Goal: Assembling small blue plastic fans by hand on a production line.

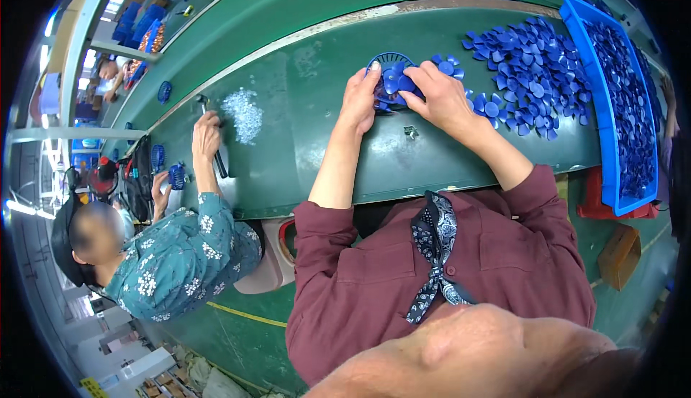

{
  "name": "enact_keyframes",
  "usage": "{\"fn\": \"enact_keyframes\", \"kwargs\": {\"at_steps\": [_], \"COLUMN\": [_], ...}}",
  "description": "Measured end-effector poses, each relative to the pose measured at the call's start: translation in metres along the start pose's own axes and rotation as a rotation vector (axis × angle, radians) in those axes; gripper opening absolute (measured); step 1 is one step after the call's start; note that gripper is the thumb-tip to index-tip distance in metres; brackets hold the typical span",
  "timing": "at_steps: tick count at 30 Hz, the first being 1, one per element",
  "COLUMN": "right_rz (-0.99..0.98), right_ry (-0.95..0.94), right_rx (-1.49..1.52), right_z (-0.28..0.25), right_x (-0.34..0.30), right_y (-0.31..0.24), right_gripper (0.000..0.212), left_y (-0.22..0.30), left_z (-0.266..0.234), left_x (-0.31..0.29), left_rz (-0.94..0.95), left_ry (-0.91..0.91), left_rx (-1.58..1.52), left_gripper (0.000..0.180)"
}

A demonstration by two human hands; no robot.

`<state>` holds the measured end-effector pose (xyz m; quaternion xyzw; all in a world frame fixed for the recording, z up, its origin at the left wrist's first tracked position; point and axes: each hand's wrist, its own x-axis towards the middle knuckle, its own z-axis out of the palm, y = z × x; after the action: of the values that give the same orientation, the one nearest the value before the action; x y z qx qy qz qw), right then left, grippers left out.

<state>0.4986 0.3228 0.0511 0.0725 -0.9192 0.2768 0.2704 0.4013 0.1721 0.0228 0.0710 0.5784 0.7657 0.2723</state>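
Over the green worktable [324, 153], my left hand [356, 101] is closed around the side of a round, slatted blue fan housing [391, 58]. My right hand [440, 96] pinches a blue fan blade [396, 78] at the open face of the housing. The fingers partly cover where blade and housing meet, so I cannot tell whether the blade is seated. Just beyond my right hand lie a few loose fan blades [450, 67]. A small dark piece [410, 132] rests on the table below my hands.
A large pile of blue fan blades [536, 78] spreads to the right, beside a blue bin [603, 135] full of them. Small clear parts [243, 115] lie heaped at left, near a co-worker's hand on a hammer [221, 162]. A green conveyor belt [288, 13] runs behind the table.
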Motion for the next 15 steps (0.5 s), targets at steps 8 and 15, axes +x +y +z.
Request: {"fn": "enact_keyframes", "kwargs": {"at_steps": [8, 15], "right_rz": [-0.036, -0.077], "right_ry": [-0.079, 0.061], "right_rx": [-0.092, -0.013], "right_z": [0.012, 0.011], "right_x": [0.007, 0.017], "right_y": [0.004, 0.002], "right_gripper": [0.031, 0.040], "left_y": [-0.005, -0.004], "left_z": [0.005, 0.005], "left_x": [-0.009, -0.006], "left_rz": [-0.064, 0.226], "left_ry": [-0.156, -0.006], "left_rx": [-0.092, 0.068], "left_gripper": [0.030, 0.024]}}
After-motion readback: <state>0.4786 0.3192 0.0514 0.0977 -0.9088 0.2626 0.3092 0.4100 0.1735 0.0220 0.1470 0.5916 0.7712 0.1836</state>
